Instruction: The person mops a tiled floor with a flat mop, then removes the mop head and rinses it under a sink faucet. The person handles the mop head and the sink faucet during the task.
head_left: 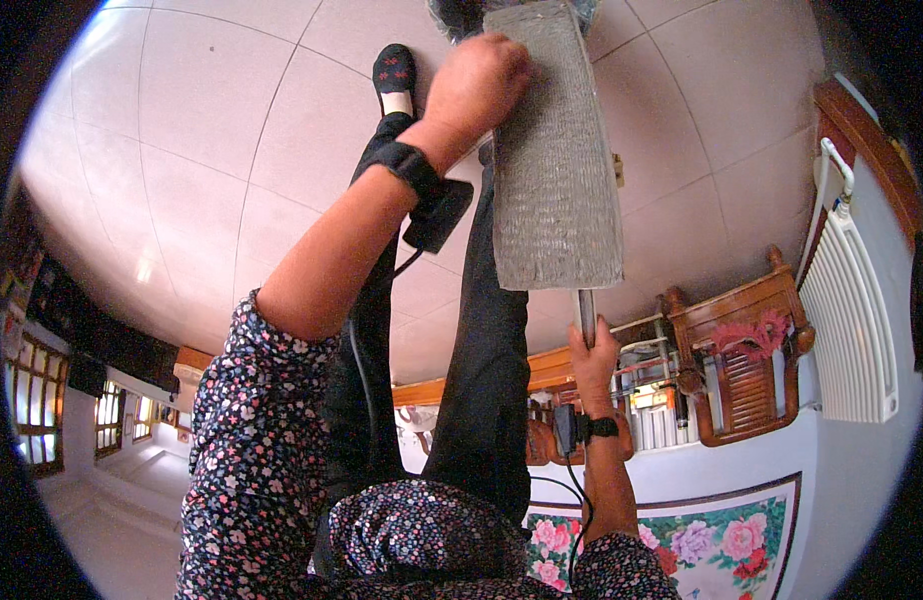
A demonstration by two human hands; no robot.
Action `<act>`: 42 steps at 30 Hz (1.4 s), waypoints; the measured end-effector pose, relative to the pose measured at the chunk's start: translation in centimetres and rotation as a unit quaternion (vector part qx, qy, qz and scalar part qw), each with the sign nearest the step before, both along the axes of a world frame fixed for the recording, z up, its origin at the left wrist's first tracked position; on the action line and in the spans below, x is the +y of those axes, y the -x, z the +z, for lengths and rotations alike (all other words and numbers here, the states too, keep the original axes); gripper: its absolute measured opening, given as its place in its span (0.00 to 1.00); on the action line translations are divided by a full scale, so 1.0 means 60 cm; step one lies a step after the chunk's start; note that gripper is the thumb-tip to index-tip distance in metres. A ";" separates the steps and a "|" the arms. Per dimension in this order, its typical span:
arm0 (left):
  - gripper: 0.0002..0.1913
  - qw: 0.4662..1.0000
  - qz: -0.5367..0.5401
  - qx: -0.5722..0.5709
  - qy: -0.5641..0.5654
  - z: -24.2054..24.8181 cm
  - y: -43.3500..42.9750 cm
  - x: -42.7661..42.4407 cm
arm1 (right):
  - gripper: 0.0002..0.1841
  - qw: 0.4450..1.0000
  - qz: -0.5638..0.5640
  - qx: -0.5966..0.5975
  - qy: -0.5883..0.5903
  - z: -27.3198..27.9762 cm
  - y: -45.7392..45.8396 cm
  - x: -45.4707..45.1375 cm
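Observation:
A flat mop's long grey pad (pixel 555 180) faces up before me, its fabric ribbed and matted. My right hand (pixel 596 352) is closed around the mop's pale pole (pixel 586 307), which shows below the near end of the pad. Over the far left part of the pad is my left hand (pixel 482 79), back upward and fingers curled against the fabric. Blur and the hand itself hide its fingertips, so I cannot tell whether anything is pinched there. Partly covered by the pad's far end is a dark object with clear plastic (pixel 461 19).
Pale floor tiles (pixel 199 150) surround my black shoe (pixel 394 71). A white radiator (pixel 851 322) lines the right wall. A carved wooden chair (pixel 746 367) and a metal rack (pixel 645 352) stand behind me at right. Black cables (pixel 581 487) run from both wrist devices.

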State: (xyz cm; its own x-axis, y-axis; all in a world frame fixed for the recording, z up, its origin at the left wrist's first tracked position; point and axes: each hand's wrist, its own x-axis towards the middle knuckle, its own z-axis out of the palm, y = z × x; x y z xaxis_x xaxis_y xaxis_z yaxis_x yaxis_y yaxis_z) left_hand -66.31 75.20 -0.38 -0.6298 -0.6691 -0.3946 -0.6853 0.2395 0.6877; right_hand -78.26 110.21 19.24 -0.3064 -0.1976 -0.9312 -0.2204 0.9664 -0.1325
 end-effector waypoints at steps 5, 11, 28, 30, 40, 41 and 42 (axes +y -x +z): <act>0.10 0.995 0.088 0.042 0.013 0.018 -0.019 -0.005 | 0.15 0.995 0.002 0.047 0.087 -0.003 -0.009 0.016; 0.26 0.960 -0.095 0.226 -0.139 0.124 -0.030 0.041 | 0.16 0.994 0.053 0.056 0.080 -0.026 -0.014 0.036; 0.31 0.990 -0.037 0.133 -0.020 -0.033 -0.016 -0.003 | 0.32 0.998 -0.016 -0.013 -0.052 -0.004 -0.003 0.110; 0.37 0.976 -0.077 0.168 -0.117 0.003 -0.032 0.012 | 0.31 0.999 -0.051 -0.011 -0.012 -0.011 -0.008 0.111; 0.35 0.985 0.005 0.159 -0.068 -0.116 -0.061 -0.010 | 0.19 0.987 -0.129 -0.051 -0.087 0.011 -0.018 0.062; 0.34 0.990 0.027 0.122 -0.070 -0.130 -0.055 -0.014 | 0.19 0.993 -0.099 -0.031 -0.049 0.014 -0.018 0.061; 0.32 0.992 0.043 0.087 -0.075 -0.139 -0.050 -0.021 | 0.18 0.997 -0.072 -0.009 -0.014 0.018 -0.018 0.061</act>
State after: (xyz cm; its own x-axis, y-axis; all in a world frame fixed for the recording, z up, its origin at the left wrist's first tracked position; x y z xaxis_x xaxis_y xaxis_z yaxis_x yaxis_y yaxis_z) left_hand -63.30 73.93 -8.74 -0.6395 -0.6657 -0.3846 -0.5674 0.0711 0.8204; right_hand -77.20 113.89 20.30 -0.3137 -0.1262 -0.9411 -0.0766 0.9913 -0.1074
